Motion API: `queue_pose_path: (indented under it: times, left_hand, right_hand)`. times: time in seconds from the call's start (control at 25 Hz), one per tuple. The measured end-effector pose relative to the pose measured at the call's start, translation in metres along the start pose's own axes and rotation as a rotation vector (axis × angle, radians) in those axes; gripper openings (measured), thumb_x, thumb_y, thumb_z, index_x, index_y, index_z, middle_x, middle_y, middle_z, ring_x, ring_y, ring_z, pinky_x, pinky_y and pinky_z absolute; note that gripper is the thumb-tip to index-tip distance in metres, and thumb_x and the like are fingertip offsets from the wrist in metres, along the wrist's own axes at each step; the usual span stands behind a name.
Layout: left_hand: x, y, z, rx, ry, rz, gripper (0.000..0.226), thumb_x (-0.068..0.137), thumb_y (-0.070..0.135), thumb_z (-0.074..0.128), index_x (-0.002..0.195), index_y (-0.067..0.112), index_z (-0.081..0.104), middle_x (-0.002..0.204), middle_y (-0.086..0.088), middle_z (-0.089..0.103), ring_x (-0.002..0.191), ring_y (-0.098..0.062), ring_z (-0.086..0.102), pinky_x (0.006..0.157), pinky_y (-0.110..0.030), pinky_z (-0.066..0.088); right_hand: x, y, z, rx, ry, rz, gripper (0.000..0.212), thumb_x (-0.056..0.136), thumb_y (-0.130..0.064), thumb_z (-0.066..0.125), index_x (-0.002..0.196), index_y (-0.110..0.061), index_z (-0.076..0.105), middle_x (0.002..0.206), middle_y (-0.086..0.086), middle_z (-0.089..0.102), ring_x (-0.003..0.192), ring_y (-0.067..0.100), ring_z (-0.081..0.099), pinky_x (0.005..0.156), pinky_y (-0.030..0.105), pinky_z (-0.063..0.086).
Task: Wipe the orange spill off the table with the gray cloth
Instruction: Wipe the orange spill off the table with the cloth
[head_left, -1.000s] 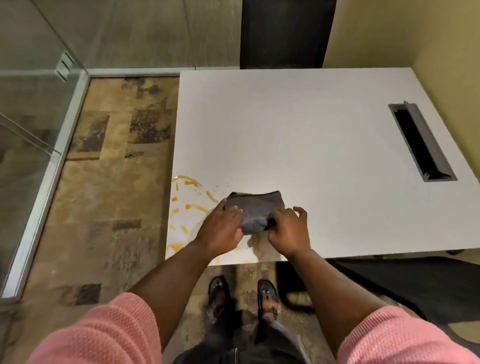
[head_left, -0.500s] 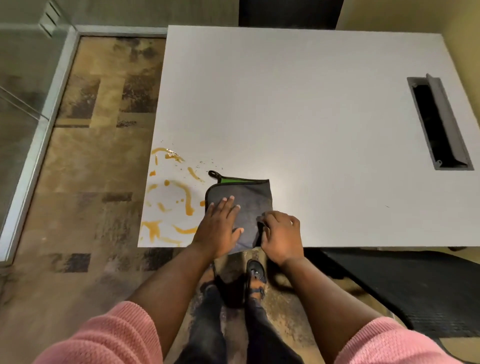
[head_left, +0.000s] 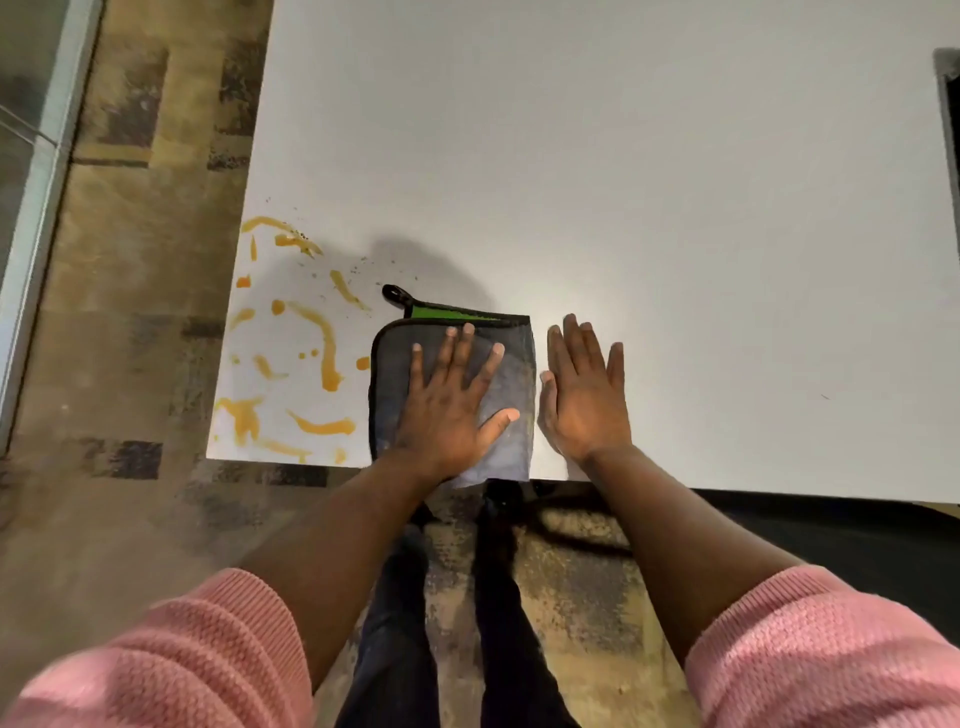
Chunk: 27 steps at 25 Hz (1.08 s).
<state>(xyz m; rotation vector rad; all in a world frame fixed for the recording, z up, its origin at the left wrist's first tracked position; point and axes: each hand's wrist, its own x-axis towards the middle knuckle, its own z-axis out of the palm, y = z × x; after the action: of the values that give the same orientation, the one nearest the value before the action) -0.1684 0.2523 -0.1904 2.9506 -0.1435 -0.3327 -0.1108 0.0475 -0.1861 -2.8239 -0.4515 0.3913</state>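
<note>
Cloth (head_left: 514, 395), gray, is laid flat at the near edge of the white worktop (head_left: 623, 182), its near hem slightly overhanging that edge. A green strip and a black hanging loop (head_left: 396, 294) are seen along its far side, the loop at the far-left corner.

Left hand (head_left: 449, 410) is pressed palm-down on the cloth, grip spread wide, fingers fanned toward the far side, thumb pointed right. Nothing is pinched; the cloth is only held down under the palm. Most of the cloth's left and middle area is covered by this hand, with the right strip left exposed.

Right hand (head_left: 584, 395) is laid flat on bare worktop just beside the cloth's right edge, grip spread, fingers straight and close together. Contact with the cloth edge cannot be confirmed.

Orange spill (head_left: 291, 348) is spread as streaks and drops over the near-left corner of the worktop, left of the cloth. Nearest drop is seen just beside the cloth's left hem; the rest is uncovered. Small dark specks are scattered among the far streaks.

Pink sleeves (head_left: 831, 649) are pushed up on both forearms.
</note>
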Motion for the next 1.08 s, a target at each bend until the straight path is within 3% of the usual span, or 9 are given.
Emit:
queue_pose_path:
  times: [0.28, 0.52, 0.76, 0.88, 1.08]
  left_hand:
    - [-0.012, 0.014, 0.009, 0.029, 0.012, 0.024, 0.083, 0.098, 0.076, 0.023, 0.166, 0.034, 0.002, 0.175, -0.015, -0.004, 0.162, -0.035, 0.000, 0.125, -0.070, 0.010]
    - [0.038, -0.018, -0.001, 0.002, 0.083, 0.055, 0.079, 0.099, 0.074, 0.029, 0.166, 0.037, 0.010, 0.176, -0.011, 0.001, 0.163, -0.030, 0.000, 0.127, -0.066, 0.002]
    - [0.010, 0.002, 0.008, 0.010, 0.109, -0.095, 0.082, 0.098, 0.077, 0.029, 0.166, 0.036, 0.008, 0.176, -0.012, 0.000, 0.163, -0.032, 0.000, 0.126, -0.064, -0.003]
    - [-0.024, 0.020, 0.017, -0.049, 0.088, -0.119, 0.079, 0.099, 0.077, 0.025, 0.166, 0.040, 0.008, 0.176, -0.008, 0.001, 0.163, -0.030, 0.001, 0.128, -0.063, 0.004]
    - [0.011, -0.014, 0.003, -0.061, 0.116, -0.164, 0.079, 0.098, 0.078, 0.028, 0.165, 0.041, 0.009, 0.176, -0.007, 0.004, 0.163, -0.028, 0.004, 0.128, -0.064, 0.008]
  right_hand:
    - [0.004, 0.003, 0.006, -0.077, 0.029, -0.005, 0.062, 0.107, -0.036, 0.022, 0.166, -0.016, 0.017, 0.175, 0.010, 0.014, 0.162, 0.029, 0.013, 0.129, 0.060, 0.009]
    - [0.005, 0.003, 0.009, -0.096, 0.036, 0.006, 0.065, 0.106, -0.037, 0.027, 0.167, -0.019, 0.014, 0.176, 0.006, 0.010, 0.163, 0.026, 0.009, 0.130, 0.058, 0.002]
    - [0.005, 0.004, 0.010, -0.117, 0.024, 0.001, 0.065, 0.106, -0.036, 0.027, 0.167, -0.016, 0.014, 0.176, 0.007, 0.007, 0.163, 0.026, 0.006, 0.130, 0.060, 0.004]
    - [0.006, 0.003, 0.010, -0.123, 0.001, 0.001, 0.065, 0.108, -0.038, 0.021, 0.167, -0.016, 0.010, 0.177, 0.008, 0.003, 0.163, 0.026, 0.001, 0.129, 0.061, 0.005]
    - [0.016, -0.002, 0.005, -0.133, -0.042, -0.092, 0.068, 0.108, -0.043, 0.020, 0.168, -0.014, 0.008, 0.176, 0.007, -0.001, 0.163, 0.024, -0.005, 0.129, 0.060, -0.001]
